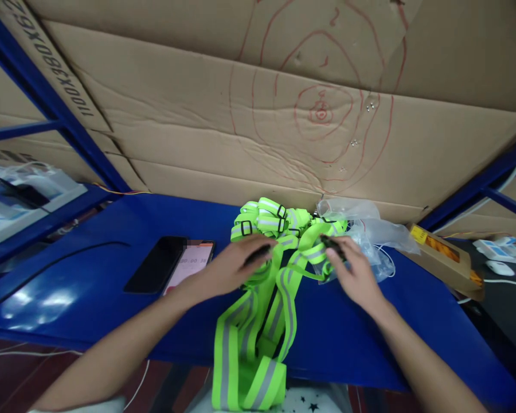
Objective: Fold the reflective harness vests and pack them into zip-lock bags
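Observation:
A neon-green reflective strap [288, 298] with a grey stripe trails over the table's front edge and hangs in loops near my lap. My left hand [230, 264] is closed around a dark, blurred piece that looks like a black buckle [258, 254] at the strap. On the other side, my right hand [356, 275] grips a similar black buckle [333, 246] by a strap end. Behind both hands lies a heap of folded green straps [260, 218] with black slider buckles. The fingertips are partly hidden and blurred.
On the blue table [339, 338], a dark phone [155, 267] lies beside a phone showing a timer [191, 261]. Clear plastic bags [378, 229] sit behind my right hand. An open cardboard box [445, 258] is farther right. A cardboard wall [176, 115] stands behind; a black cable [60, 261] crosses the left side.

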A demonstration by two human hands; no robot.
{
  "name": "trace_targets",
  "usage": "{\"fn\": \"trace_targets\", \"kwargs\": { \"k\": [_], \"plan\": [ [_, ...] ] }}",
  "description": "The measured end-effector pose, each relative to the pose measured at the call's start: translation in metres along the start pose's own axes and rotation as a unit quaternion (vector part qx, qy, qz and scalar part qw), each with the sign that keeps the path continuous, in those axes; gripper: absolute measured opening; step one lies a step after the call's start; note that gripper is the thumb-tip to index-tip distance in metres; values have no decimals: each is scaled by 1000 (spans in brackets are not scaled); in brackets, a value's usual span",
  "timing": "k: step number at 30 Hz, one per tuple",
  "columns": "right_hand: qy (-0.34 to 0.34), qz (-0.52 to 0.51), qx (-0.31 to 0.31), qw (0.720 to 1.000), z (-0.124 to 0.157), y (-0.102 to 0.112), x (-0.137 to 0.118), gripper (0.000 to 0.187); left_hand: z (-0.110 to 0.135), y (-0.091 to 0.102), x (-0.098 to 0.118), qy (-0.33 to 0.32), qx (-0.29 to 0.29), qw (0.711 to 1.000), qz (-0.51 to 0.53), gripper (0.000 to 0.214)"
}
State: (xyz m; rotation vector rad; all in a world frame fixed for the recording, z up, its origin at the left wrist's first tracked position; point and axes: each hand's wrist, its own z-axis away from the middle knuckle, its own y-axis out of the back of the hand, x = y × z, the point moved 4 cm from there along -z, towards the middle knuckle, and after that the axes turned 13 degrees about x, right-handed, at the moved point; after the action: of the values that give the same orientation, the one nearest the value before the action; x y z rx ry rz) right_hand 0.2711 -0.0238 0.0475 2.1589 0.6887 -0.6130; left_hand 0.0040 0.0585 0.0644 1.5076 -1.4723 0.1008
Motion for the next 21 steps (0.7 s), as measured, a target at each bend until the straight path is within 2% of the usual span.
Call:
{"fn": "trace_targets", "kwargs": {
  "k": [2, 3, 4, 6, 7, 8, 11, 13, 17, 19, 21],
  "plan": [
    [-126, -131, 76, 980, -13, 24, 12, 34, -14, 36, 0, 82, 137, 984, 72, 28],
    [-186, -199, 119, 955, -19, 36, 18, 35, -19, 53, -2, 142, 197, 960, 137, 28],
    [-236, -266, 162, 921, -24, 48, 23, 36, -22, 70, -5, 201, 267, 914, 230, 27],
    [-279, -373, 237, 853, -33, 72, 30, 32, -28, 92, -12, 270, 324, 818, 391, 24],
    [-276, -409, 268, 828, -37, 84, 33, 28, -31, 103, -15, 260, 355, 785, 435, 20],
    [-265, -434, 297, 808, -40, 95, 37, 24, -33, 113, -18, 233, 385, 766, 459, 18],
    [-216, -464, 373, 774, -44, 128, 52, 23, -33, 133, -37, 177, 466, 735, 460, 13],
    [-194, -457, 404, 768, -40, 145, 67, 27, -30, 139, -52, 176, 506, 718, 444, 13],
    [-167, -476, 409, 761, -32, 170, 93, 34, -26, 145, -76, 173, 550, 690, 438, 11],
    [-165, -499, 411, 745, -30, 181, 101, 39, -26, 150, -85, 161, 562, 680, 442, 7],
    [-192, -506, 433, 721, -27, 192, 109, 51, -25, 157, -93, 159, 582, 668, 437, 4]
  ]
}}
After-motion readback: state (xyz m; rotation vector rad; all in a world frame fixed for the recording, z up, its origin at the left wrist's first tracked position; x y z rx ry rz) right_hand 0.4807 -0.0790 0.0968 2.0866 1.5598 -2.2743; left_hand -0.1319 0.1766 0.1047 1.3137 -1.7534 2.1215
